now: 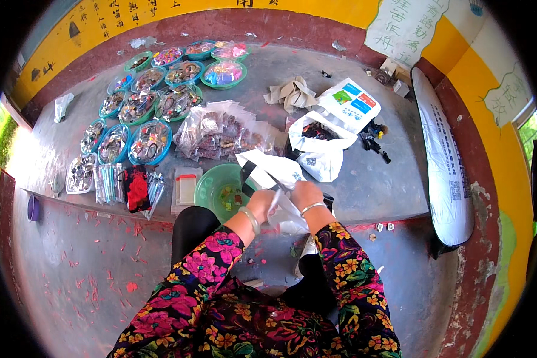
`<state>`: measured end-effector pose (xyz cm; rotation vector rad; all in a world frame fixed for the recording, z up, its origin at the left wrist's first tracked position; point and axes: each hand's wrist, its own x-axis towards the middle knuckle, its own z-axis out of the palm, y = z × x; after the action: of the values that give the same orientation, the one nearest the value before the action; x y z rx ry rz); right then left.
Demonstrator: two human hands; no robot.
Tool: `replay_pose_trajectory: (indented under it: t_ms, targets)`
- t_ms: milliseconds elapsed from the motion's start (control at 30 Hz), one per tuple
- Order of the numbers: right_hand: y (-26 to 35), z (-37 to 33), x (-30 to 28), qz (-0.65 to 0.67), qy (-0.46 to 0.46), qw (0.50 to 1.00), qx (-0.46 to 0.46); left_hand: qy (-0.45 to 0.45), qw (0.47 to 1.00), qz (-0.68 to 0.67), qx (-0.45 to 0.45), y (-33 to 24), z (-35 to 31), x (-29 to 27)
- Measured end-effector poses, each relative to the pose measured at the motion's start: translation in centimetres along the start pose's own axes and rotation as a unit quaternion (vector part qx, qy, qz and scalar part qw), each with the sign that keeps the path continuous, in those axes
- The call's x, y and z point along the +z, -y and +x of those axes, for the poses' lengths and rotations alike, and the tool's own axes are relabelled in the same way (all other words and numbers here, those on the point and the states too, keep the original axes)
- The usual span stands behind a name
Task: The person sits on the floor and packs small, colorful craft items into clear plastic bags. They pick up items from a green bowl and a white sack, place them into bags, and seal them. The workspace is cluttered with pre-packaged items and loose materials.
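Close together at the platform's front edge, my left hand and my right hand are closed on a clear plastic bag that hangs between them. The fingertips are mostly hidden behind the hands. Just beyond them lies a white bag with a dark band, and I cannot tell whether my fingers touch it. To the left of my left hand sits a green basin with small yellowish pieces at its bottom. An open white sack holding dark items stands past my right hand.
Several basins of small trinkets, such as this blue-rimmed one, fill the platform's left side. Filled clear bags lie at the middle. A long silver-white board leans at the right wall. A purple bucket is at far left.
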<state>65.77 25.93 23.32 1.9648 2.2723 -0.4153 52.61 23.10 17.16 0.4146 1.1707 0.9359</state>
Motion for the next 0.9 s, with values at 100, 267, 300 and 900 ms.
replay_pose_trajectory:
  t_ms: [100, 267, 300, 900]
  targets:
    - [-6.0, 4.4, 3.9, 0.027, -0.069, 0.996, -0.046, 0.016, 0.971, -0.237, -0.037, -0.5, -1.9, -0.6]
    - [-10.1, 5.4, 1.2, 0.632, 0.005, 0.746, 0.209, 0.089, 0.952, -0.291, -0.041, 0.7, -1.6, -2.1]
    - [-10.6, 5.4, 1.2, 0.651, -0.015, 0.727, 0.219, 0.118, 0.953, -0.275, -0.053, 1.4, -0.8, -3.0]
    - [-19.7, 10.5, 2.6, 0.837, -0.168, 0.420, 0.308, 0.243, 0.767, 0.512, 0.302, 2.5, 2.3, -11.6]
